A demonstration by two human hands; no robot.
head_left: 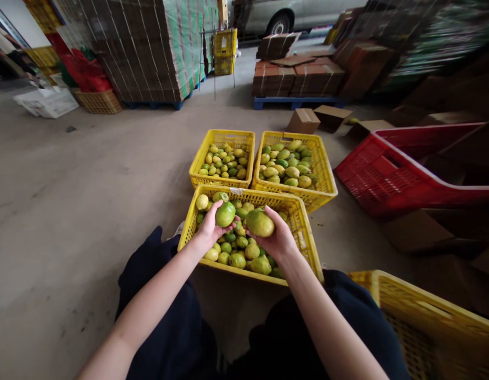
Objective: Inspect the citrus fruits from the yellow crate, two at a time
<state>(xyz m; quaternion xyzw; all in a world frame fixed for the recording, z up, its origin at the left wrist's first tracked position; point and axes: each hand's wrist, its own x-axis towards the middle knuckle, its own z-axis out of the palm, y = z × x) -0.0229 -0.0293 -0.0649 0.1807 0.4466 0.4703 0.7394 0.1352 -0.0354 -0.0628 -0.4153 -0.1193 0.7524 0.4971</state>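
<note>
My left hand (208, 228) is closed around a glossy green lemon (226, 214). A larger yellow-green lemon (260, 223) sits in my right hand (280, 240), the thumb over its side. Both hands are above the near yellow crate (309, 240), which holds many green and yellow lemons (237, 260). The two held lemons are side by side with a small gap. Just behind stand two more yellow crates, the left one (200, 153) with smaller lemons and the right one (326, 168) with larger ones.
A red crate (371, 169) stands at right, with cardboard boxes (303, 121) behind. Another yellow crate (434, 311) is by my right leg. Farther back are a wrapped pallet stack (129, 47), flattened cartons on a blue pallet (264, 103) and a parked vehicle (303, 11).
</note>
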